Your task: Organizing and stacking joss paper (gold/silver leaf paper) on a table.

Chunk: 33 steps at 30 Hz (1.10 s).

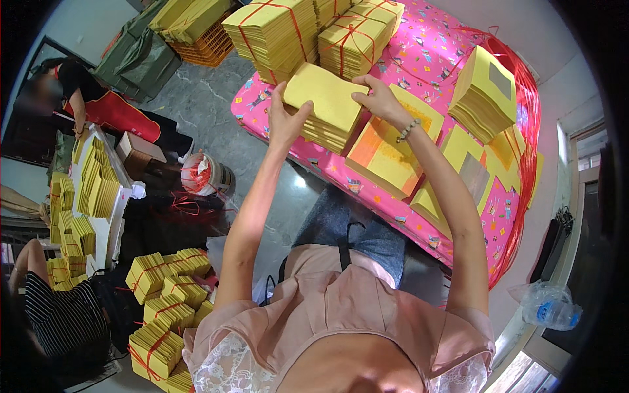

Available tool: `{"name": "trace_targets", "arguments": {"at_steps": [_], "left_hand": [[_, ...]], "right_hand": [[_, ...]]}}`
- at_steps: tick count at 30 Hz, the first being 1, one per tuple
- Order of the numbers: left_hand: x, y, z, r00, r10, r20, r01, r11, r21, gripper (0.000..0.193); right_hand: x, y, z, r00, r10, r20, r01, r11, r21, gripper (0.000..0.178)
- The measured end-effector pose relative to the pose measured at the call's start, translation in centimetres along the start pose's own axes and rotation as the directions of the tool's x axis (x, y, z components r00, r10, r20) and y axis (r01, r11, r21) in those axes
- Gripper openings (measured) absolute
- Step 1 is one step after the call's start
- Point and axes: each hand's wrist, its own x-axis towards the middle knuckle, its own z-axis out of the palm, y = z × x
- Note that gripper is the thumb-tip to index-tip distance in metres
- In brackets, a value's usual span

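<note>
A thick stack of yellow paper sheets [329, 108] rests at the near edge of a table with a pink patterned cloth [426, 49]. My left hand [285, 122] grips the stack's left side. My right hand [380, 99], with a bead bracelet on the wrist, holds the stack's right corner. Just behind it stand tied yellow bundles [275, 33] bound with red string. Flat sheets with orange and silver squares [386, 154] lie to the right of the stack.
Another loose yellow stack [483, 92] sits at the table's right, beside a heap of red string [524, 78]. Tied bundles [164, 308] pile on the floor at lower left. Two other people work at the left by a low table of yellow stacks [95, 180]. A plastic bottle [547, 304] lies at right.
</note>
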Motion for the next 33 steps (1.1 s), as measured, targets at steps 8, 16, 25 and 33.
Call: {"name": "trace_targets", "arguments": {"at_steps": [8, 16, 25, 33], "left_hand": [[-1.1, -0.9, 0.2, 0.991, -0.118, 0.063, 0.103, 0.975, 0.197, 0.082], [-1.7, -2.0, 0.7, 1.000, -0.027, 0.005, 0.025, 0.973, 0.230, 0.082], [-2.4, 0.4, 0.9, 0.999, -0.004, 0.053, -0.023, 0.859, 0.511, 0.070], [-0.6, -1.9, 1.3, 0.991, 0.125, 0.055, -0.136, 0.889, 0.437, 0.058]], "right_hand": [[0.6, 1.9, 0.8, 0.997, 0.043, 0.059, -0.033, 0.985, -0.167, 0.045], [0.8, 1.8, 1.1, 0.999, 0.002, 0.039, 0.011, 0.942, -0.337, 0.046], [0.4, 1.5, 1.2, 0.999, -0.043, 0.018, 0.047, 0.899, -0.436, 0.048], [1.3, 2.6, 0.9, 0.994, 0.112, 0.018, -0.111, 0.992, -0.066, 0.048]]}}
